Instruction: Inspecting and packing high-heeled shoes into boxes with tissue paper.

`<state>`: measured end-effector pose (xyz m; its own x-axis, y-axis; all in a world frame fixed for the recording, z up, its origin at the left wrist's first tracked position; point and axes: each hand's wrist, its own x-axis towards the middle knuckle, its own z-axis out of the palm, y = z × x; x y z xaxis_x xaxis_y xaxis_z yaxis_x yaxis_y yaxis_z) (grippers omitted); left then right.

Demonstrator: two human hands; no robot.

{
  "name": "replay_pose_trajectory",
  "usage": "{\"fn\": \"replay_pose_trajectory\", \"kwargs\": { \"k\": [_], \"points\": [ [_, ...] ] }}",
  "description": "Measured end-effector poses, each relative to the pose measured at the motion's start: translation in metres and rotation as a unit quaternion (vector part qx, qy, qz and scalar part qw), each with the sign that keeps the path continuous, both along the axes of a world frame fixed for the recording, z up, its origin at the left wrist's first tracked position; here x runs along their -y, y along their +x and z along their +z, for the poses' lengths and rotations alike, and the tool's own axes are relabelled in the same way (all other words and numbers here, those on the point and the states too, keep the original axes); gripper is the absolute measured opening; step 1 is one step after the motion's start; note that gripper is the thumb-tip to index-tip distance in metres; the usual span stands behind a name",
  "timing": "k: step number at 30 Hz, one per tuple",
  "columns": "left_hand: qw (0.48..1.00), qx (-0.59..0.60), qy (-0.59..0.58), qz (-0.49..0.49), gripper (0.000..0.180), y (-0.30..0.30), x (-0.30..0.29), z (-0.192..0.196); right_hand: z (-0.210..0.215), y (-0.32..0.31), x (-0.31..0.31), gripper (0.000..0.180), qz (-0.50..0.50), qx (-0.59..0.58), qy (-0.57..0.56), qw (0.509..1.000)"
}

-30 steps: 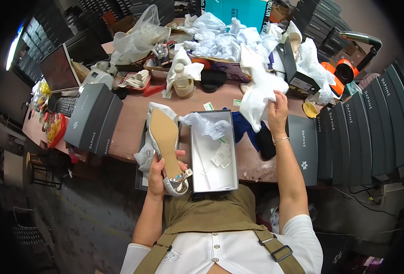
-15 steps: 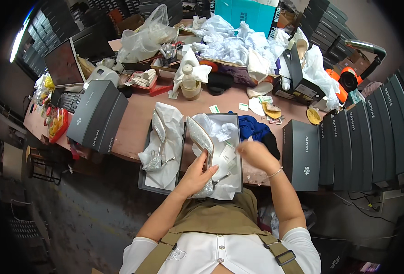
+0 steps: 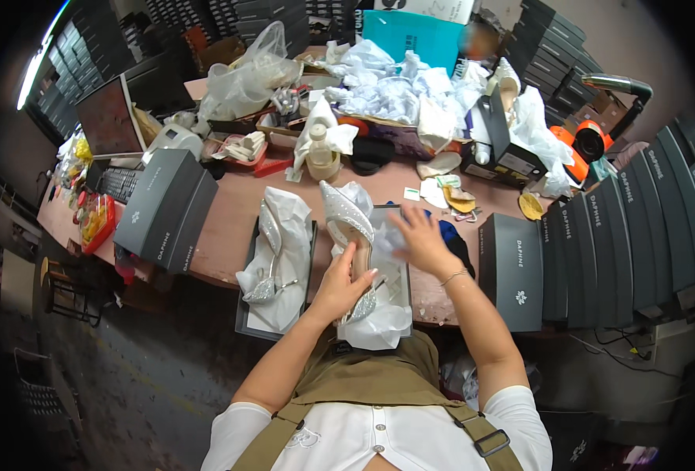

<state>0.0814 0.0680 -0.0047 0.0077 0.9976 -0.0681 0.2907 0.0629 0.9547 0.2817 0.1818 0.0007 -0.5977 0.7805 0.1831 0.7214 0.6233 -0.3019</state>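
Fingers of the left hand [image 3: 340, 286] wrap a glittery silver heeled shoe [image 3: 351, 228], holding it over the open shoebox [image 3: 395, 259] at the worktop [image 3: 230, 220] edge. The right hand [image 3: 418, 239] lies on the tissue paper [image 3: 375, 326], fingers seemingly spread, forearm stretched forward.

The scene was evenly and fairly brightly lit across the wooden table [image 3: 230, 228], while the floor at lower left lay dim. A strip light [image 3: 37, 59] glared at the upper left rim, blown out to white. Shadows under the boxes were soft. The fisheye bent straight edges strongly toward the rim, and black vignetting filled the corners. The right hand [image 3: 418, 239] was smeared by motion blur; the centre was otherwise sharp, the far clutter softer
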Motion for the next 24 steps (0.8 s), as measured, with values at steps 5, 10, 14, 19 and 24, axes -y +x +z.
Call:
{"fn": "replay_pose_trajectory", "kwargs": {
  "k": [5, 10, 14, 19, 24],
  "points": [
    [0.998, -0.037, 0.032, 0.035, 0.076, 0.006, -0.007, -0.017, -0.054, -0.017, 0.004, 0.036, -0.038, 0.073, 0.082, 0.993],
    [0.998, -0.036, 0.031, 0.029, 0.082, -0.006, -0.009, -0.016, 0.000, 0.004, 0.001, 0.043, -0.124, -0.372, -0.061, 0.918],
    [0.977, -0.178, 0.118, 0.011, 0.104, -0.004, -0.026, -0.009, 0.050, 0.012, 0.031, 0.045, -0.056, -0.240, -0.006, 0.969],
    [0.969, 0.249, 0.002, 0.005, 0.085, -0.006, -0.036, 0.016, 0.065, -0.001, 0.078, 0.039, 0.129, -0.034, -0.008, 0.991],
    [0.812, 0.546, 0.024, 0.206, 0.035, -0.017, -0.019, 0.001, 0.029, -0.004, 0.095, 0.034, 0.001, -0.401, 0.016, 0.916]
  ]
}}
